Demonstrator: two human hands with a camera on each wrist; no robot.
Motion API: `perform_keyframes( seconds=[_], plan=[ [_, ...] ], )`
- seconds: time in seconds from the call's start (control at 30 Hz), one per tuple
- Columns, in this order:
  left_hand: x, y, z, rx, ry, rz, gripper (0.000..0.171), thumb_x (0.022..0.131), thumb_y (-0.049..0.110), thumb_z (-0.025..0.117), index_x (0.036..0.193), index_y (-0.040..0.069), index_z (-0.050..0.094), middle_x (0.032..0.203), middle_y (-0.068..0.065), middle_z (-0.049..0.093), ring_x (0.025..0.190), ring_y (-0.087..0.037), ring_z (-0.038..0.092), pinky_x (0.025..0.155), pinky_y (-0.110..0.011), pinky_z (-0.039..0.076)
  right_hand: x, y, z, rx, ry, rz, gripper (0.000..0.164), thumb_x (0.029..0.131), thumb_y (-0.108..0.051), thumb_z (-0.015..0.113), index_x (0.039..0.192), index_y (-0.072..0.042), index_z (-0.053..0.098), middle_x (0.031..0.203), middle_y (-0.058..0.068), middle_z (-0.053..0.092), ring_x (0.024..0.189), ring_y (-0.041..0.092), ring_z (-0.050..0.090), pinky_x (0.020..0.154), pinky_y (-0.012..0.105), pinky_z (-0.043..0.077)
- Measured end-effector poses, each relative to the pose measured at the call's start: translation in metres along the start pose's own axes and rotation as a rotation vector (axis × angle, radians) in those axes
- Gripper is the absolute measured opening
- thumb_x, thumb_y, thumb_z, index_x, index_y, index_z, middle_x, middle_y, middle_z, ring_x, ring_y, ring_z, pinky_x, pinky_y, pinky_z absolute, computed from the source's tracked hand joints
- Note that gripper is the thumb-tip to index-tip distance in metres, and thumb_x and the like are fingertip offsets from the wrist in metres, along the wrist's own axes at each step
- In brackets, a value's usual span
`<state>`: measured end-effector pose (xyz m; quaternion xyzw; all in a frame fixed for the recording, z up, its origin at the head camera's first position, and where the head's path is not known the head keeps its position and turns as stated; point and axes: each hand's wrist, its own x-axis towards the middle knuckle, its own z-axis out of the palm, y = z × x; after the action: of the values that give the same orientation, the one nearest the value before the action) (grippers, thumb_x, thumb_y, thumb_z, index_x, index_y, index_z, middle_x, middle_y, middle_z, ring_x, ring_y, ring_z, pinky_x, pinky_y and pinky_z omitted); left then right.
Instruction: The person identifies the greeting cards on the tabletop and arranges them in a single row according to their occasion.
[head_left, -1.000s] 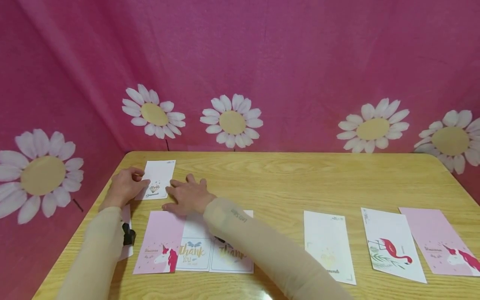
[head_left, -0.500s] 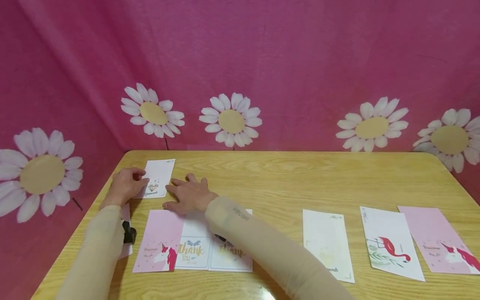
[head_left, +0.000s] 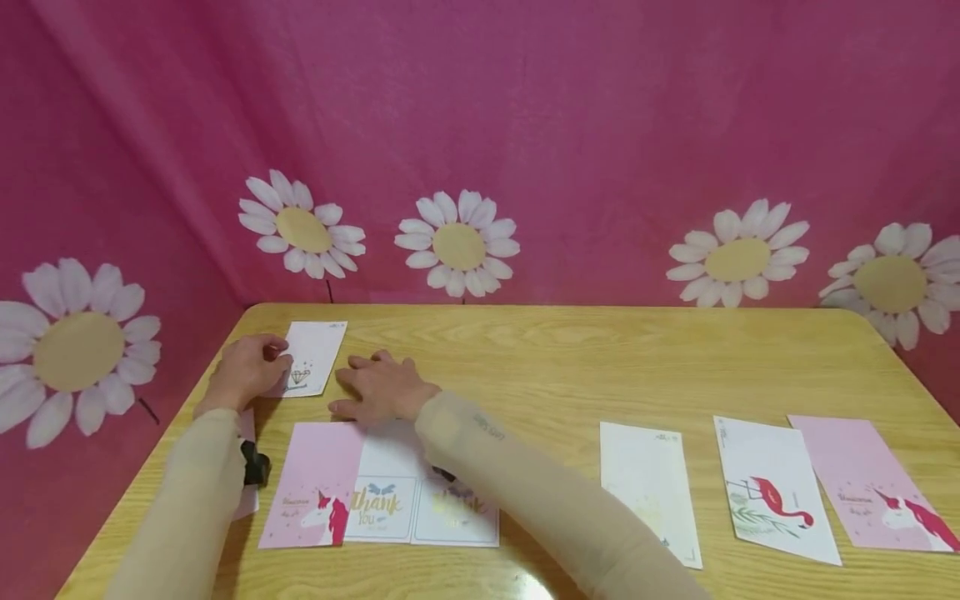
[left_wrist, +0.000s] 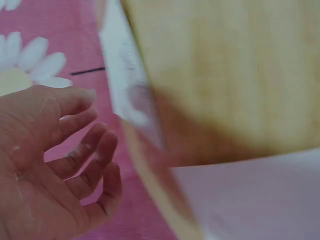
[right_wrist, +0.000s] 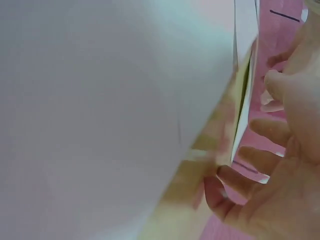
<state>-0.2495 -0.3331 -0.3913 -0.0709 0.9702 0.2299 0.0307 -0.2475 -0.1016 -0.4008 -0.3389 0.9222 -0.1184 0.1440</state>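
A white card with a gold diamond print (head_left: 313,354) lies at the table's far left. My left hand (head_left: 243,371) is at its left edge, thumb tip and fingers slightly bent and overlapping the card in the head view. In the left wrist view the fingers of that hand curve loosely beside a white card (left_wrist: 125,70). My right hand (head_left: 384,387) rests palm down to the right of the diamond card, fingers spread, a narrow gap from its edge. Under the right wrist lie a pink unicorn card (head_left: 309,467) and two white Thank You cards (head_left: 378,512).
On the right side lie a pale diamond card (head_left: 648,467), a white flamingo card (head_left: 776,487) and another pink unicorn card (head_left: 855,454). A partly hidden card (head_left: 249,504) lies under the left forearm. A pink daisy-print curtain (head_left: 585,150) hangs behind the table (head_left: 540,358).
The diamond card's near right corner has shifted slightly left, leaving a small gap to my right fingertips. Both hands otherwise stay almost in place.
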Motion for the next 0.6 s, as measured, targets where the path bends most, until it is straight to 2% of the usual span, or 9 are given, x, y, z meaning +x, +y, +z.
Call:
perform_keyframes(
  seconds=[0.1,0.27,0.4,0.6],
  plan=[
    [-0.004,0.013,-0.007,-0.003,0.052,0.032,0.048,0.102,0.031,0.056,0.139,0.0,0.055,0.132,-0.028,0.059,0.115,-0.044,0.057,0.098,-0.062,0.048,-0.009,0.014,-0.01,0.06,0.042,-0.037,0.057,0.104,-0.052,0.05,0.154,-0.025,0.048,0.165,-0.001,0.039,0.152,0.028,0.036,0.122,0.053,0.035],
    [-0.018,0.035,-0.015,-0.158,0.144,0.151,0.048,0.103,0.035,0.059,0.141,0.005,0.057,0.137,-0.025,0.057,0.122,-0.045,0.058,0.102,-0.061,0.05,-0.025,0.035,-0.024,0.134,0.14,-0.063,0.052,0.102,-0.044,0.057,0.146,-0.016,0.058,0.152,0.003,0.055,0.144,0.023,0.049,0.119,0.041,0.041],
    [-0.029,0.046,-0.014,-0.217,0.145,0.224,0.048,0.102,0.036,0.061,0.14,0.007,0.06,0.137,-0.023,0.059,0.12,-0.044,0.061,0.099,-0.058,0.054,-0.042,0.055,-0.031,0.191,0.194,-0.06,0.051,0.101,-0.042,0.06,0.144,-0.014,0.059,0.148,0.004,0.058,0.139,0.023,0.053,0.117,0.042,0.044],
    [-0.046,0.06,-0.006,-0.228,0.142,0.278,0.048,0.101,0.036,0.063,0.139,0.006,0.061,0.134,-0.022,0.064,0.119,-0.044,0.064,0.095,-0.055,0.056,-0.078,0.084,-0.042,0.279,0.235,-0.027,0.052,0.1,-0.039,0.063,0.144,-0.012,0.058,0.146,0.005,0.06,0.139,0.025,0.052,0.117,0.044,0.043]
  ],
)
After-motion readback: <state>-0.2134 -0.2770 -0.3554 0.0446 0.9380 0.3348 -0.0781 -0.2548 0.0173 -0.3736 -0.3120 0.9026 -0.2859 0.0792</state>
